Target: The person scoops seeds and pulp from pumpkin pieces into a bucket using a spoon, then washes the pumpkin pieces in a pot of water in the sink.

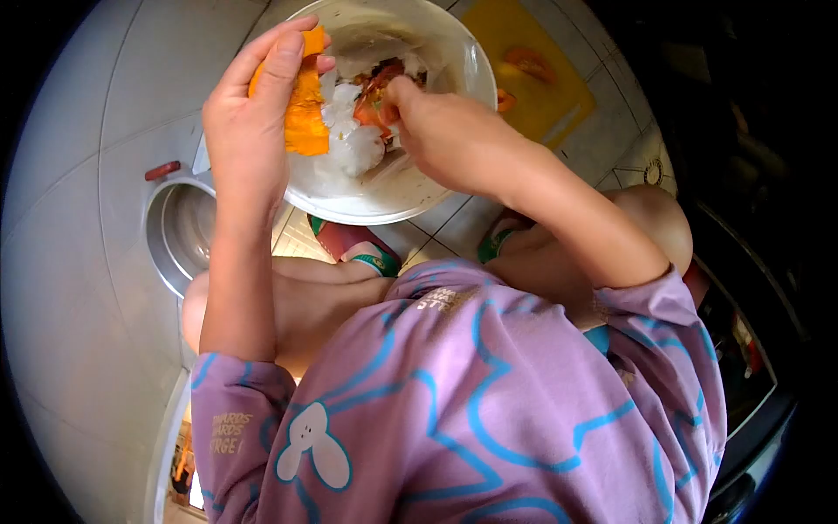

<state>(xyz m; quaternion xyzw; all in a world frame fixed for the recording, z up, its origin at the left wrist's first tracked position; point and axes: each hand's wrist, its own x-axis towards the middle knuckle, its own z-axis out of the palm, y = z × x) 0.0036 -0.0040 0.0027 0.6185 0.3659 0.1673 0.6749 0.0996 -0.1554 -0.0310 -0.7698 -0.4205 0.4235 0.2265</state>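
Note:
My left hand [255,96] is closed around a piece of orange pumpkin [305,109], held over the left side of a white bucket [371,212]. The pumpkin's ragged cut flesh faces right. Inside the bucket lie crumpled white plastic [356,150] and reddish-orange scraps [371,109]. My right hand [449,135] reaches over the bucket's right rim with its fingers curled just above these scraps. The fingertips point away from view, so whatever they hold, if anything, is hidden.
A yellow cutting board [497,35] lies on the tiled floor beyond the bucket, with orange pieces [528,64] on it. At left stands a metal pot [179,231] with a red handle [162,170]. My sandalled feet [353,244] are close below the bucket.

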